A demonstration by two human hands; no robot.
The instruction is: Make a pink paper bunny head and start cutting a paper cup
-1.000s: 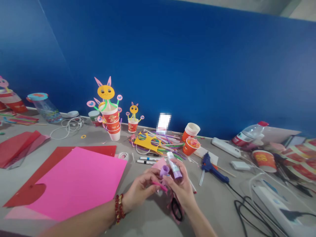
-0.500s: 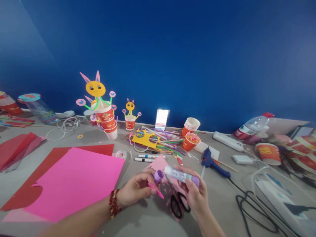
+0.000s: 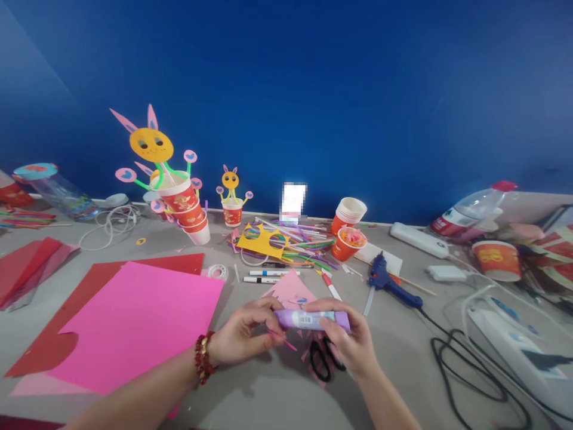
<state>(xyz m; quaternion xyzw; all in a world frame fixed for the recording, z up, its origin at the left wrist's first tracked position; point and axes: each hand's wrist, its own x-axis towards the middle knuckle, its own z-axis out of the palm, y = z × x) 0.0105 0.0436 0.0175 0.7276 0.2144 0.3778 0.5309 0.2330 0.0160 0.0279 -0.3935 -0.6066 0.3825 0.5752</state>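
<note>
My right hand (image 3: pixel 351 337) is closed around the body of a purple glue stick (image 3: pixel 308 319), held level above the table. My left hand (image 3: pixel 248 334) grips the stick's purple cap (image 3: pixel 282 318), which now meets the body. Those same left fingers also pinch a small bright pink paper piece (image 3: pixel 286 341), seen nearly edge-on. Below the hands lie black-handled scissors (image 3: pixel 320 361), their blades hidden, among pink paper scraps. Just behind is a sheet of light pink paper (image 3: pixel 290 288) with a jagged edge.
Bright pink paper (image 3: pixel 147 322) lies over red paper at left. Behind are markers (image 3: pixel 268 273), pipe cleaners (image 3: pixel 308 239), a yellow cut-out sheet (image 3: pixel 264 240) and paper-cup figures (image 3: pixel 181 200). A blue glue gun (image 3: pixel 389 283) with a black cord and a power strip (image 3: pixel 514 346) are at right.
The glue stick has moved left into the cap, so its white upper end no longer shows. The pink paper piece has tilted nearly edge-on. The camera view has shifted slightly.
</note>
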